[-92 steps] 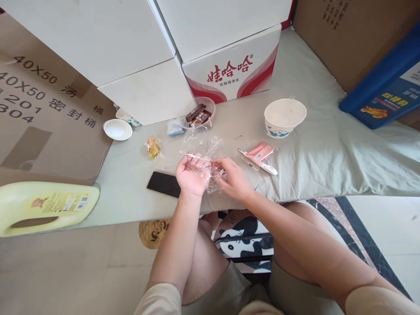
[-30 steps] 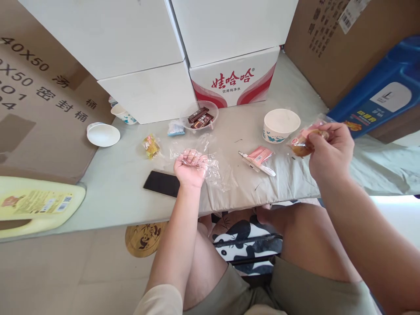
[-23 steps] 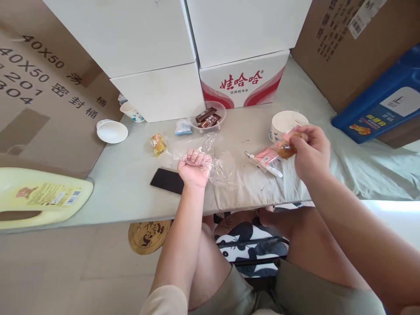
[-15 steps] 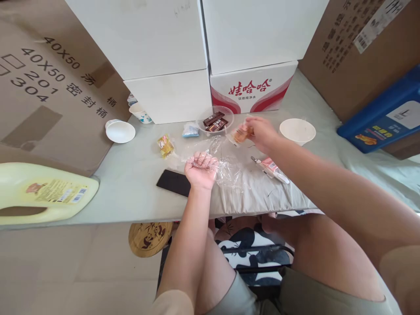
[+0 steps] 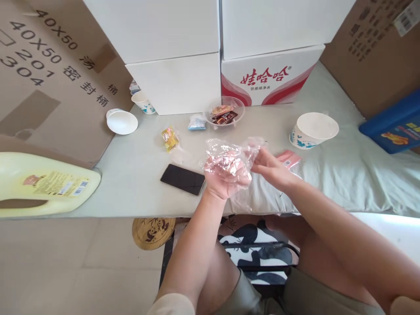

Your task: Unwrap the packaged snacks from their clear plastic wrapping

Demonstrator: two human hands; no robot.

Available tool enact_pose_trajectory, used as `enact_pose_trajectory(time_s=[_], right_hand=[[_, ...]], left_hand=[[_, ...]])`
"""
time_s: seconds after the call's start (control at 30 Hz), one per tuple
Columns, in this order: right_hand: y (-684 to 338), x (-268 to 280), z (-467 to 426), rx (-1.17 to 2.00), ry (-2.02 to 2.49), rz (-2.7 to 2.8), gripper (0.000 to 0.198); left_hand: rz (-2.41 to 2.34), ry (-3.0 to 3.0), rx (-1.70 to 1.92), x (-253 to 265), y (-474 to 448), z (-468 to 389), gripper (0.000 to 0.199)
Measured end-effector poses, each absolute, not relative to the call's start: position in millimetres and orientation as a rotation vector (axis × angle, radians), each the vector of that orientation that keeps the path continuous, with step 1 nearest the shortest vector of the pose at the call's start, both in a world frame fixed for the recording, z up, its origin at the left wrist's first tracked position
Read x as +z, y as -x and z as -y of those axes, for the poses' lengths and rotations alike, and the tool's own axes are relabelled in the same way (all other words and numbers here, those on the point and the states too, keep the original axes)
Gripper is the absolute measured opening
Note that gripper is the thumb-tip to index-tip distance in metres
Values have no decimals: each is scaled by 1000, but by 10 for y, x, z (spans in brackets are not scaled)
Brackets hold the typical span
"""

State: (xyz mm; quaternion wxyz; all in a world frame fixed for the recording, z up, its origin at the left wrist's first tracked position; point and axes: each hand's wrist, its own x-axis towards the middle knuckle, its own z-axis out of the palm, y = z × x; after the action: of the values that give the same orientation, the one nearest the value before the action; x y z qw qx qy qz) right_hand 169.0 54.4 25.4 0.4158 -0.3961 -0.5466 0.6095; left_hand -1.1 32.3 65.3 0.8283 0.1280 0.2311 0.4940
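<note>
A crumpled clear plastic bag (image 5: 226, 151) is bunched over my left hand (image 5: 225, 180), whose curled fingers grip it and show through the film. On its right side, my right hand (image 5: 271, 168) pinches the bag's edge. Just behind my hands is a clear plastic bowl (image 5: 241, 117) holding dark brown wrapped snacks (image 5: 226, 118) and an orange-pink wrapped one (image 5: 222, 110). A black phone (image 5: 183, 178) lies left of my left wrist. Partly hidden beyond my right hand is a pink packet (image 5: 289, 159).
A yellow packet (image 5: 169, 138) and a small blue-white packet (image 5: 197, 123) lie left of the bowl. Paper cups (image 5: 308, 141) stand at right and back left. White boxes (image 5: 173, 87), cartons (image 5: 62, 100), a yellow jug (image 5: 78, 186) and a blue container (image 5: 392, 127) surround the table.
My right hand has let go of the orange wrapped snack, now in the bowl, and come back to the plastic bag. My left hand has lifted the bag and shifted right.
</note>
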Motion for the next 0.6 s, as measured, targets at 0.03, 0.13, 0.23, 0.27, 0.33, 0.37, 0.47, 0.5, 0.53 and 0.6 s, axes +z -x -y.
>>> enact_pose_trajectory(time_s=[0.03,0.13,0.23,0.27,0.33,0.37,0.47,0.5,0.53,0.6], right_hand=[[-1717,206,-423,1612,961,1296,61],[-1745,103,-247,1850,846,1101,54],[-1758,12,-281,1883,827,1101,34],[-1769,-17,-312,1828,846,1100,31],[-1808,-57,-373,1644,895,1089,33],[-1838,-60,-397,1510,921,1103,38],[-1968,19,-417,1018,959,1309,62],[-2019,69,-410,882,947,1403,68],[-2071,121,-396,793,928,1495,69],[-2165,214,-361,755,906,1640,58]], left_hand=[[-507,-281,983,641,-24,-280,55],[-514,-316,915,583,-99,-202,64],[-531,-338,1026,522,-114,-240,65],[-548,-341,1075,504,-114,-269,64],[-592,-343,1140,476,-128,-327,62],[-613,-339,1139,467,-146,-346,60],[-637,-306,1027,462,-256,-359,56],[-629,-294,976,467,-303,-356,54],[-617,-285,932,475,-347,-355,52],[-599,-289,880,495,-413,-375,50]])
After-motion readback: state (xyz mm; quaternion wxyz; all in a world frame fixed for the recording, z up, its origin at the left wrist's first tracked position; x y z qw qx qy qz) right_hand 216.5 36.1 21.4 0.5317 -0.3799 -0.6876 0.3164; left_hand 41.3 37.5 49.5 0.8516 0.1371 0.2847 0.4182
